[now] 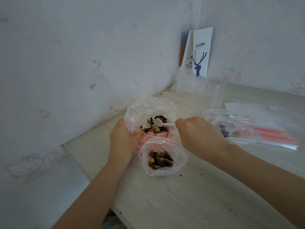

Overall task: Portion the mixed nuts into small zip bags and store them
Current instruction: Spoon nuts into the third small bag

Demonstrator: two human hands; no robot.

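On the pale desk [181, 204] set into a room corner, a large bag [148, 109] of clear plastic stands open, with mixed nuts [156, 128] at its bottom. Left hand [123, 139] has fingers curled round bunched plastic at the large bag's left rim and grips it; cannot tell if it also holds the smaller bag's mouth. Right hand [199, 134] pinches the handle end of a white plastic spoon [160, 123] at the bag's right rim. Spoon bowl sits inside the large bag, just over the nuts; looks empty.

A small zip bag [175, 152] with a red zip line sits just in front of the large bag, touching it, mouth open upward. It has a portion of nuts at the bottom. Pink strips show between the two bags; unclear what they belong to.

To the right, beside the right hand, lies a filled zip bag [231, 128] with dark contents, and past it a flat stack of bags [272, 134] with pink strips. Further back are crumpled clear bags [209, 91]. A white paper coffee bag [200, 52] with a blue deer print leans in the corner. Dark crumbs are scattered over the desk. Wallpaper [66, 63] is pale with a faint cartoon cat print.
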